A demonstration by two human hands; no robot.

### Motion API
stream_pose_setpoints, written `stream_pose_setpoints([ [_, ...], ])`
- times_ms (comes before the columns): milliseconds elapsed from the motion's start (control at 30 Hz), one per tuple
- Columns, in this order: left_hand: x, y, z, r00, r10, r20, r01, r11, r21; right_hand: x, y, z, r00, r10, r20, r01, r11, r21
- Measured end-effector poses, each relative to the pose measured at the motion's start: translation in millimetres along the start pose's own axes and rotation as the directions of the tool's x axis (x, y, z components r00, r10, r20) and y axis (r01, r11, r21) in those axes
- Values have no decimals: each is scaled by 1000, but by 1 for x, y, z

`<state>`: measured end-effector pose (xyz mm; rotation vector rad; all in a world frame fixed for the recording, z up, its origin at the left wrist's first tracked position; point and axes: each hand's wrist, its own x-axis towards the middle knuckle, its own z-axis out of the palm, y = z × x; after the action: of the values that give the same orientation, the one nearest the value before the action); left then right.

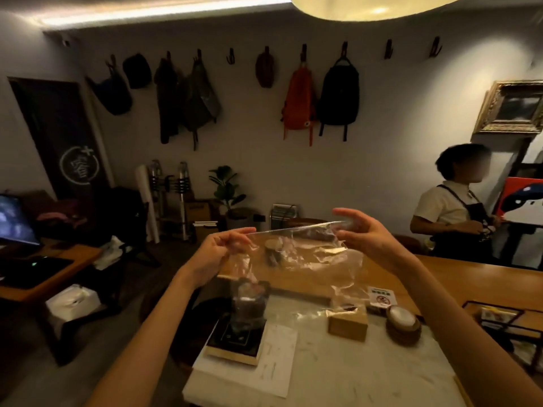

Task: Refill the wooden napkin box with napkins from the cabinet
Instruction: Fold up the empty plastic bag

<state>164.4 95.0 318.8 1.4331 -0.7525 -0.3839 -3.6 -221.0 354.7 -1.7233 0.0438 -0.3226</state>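
I hold a clear, empty-looking plastic bag [308,259] stretched out in the air above the counter. My left hand [219,251] pinches its top left corner. My right hand [364,233] holds the top right corner, fingers partly spread. Below the bag, on the white marble counter [338,374], stands the small wooden napkin box [348,324]; its top is partly hidden by the bag's lower edge. No napkins are visible in the bag.
A dark jar on a black scale [239,327] stands left of the box, with a paper sheet [276,362] beside it. Round wooden coasters [402,324] and a small sign [382,296] lie right. A person in an apron [458,210] stands behind the wooden bar.
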Motion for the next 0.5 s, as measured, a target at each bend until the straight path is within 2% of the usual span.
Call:
stream_pose_setpoints([
  [33,-9,7,-14,998,3,65,-4,1000,17,1,-10,8,998,-54,28,55,998,-31],
  [100,-24,27,-34,996,79,46,-81,996,49,4,-37,26,983,-141,116,151,985,-82],
  [167,-30,53,-34,991,114,71,-126,973,191,10,-69,47,952,-181,248,229,956,-181],
  [233,-27,78,-19,978,0,207,-86,912,402,20,-98,70,902,-191,387,328,885,-330],
  [300,-20,91,-4,959,-72,275,-76,867,493,30,-120,89,865,-229,446,452,742,-495],
  [367,-15,93,4,971,-1,240,-108,891,440,39,-136,100,836,-363,412,549,584,-598],
  [433,-15,88,4,987,99,124,-135,934,331,43,-139,96,813,-519,263,540,505,-673],
  [467,-15,84,3,990,129,57,-140,950,278,41,-135,91,802,-576,157,506,518,-690],
  [500,-16,80,2,990,143,-10,-137,965,223,37,-125,86,802,-596,45,473,587,-657],
])
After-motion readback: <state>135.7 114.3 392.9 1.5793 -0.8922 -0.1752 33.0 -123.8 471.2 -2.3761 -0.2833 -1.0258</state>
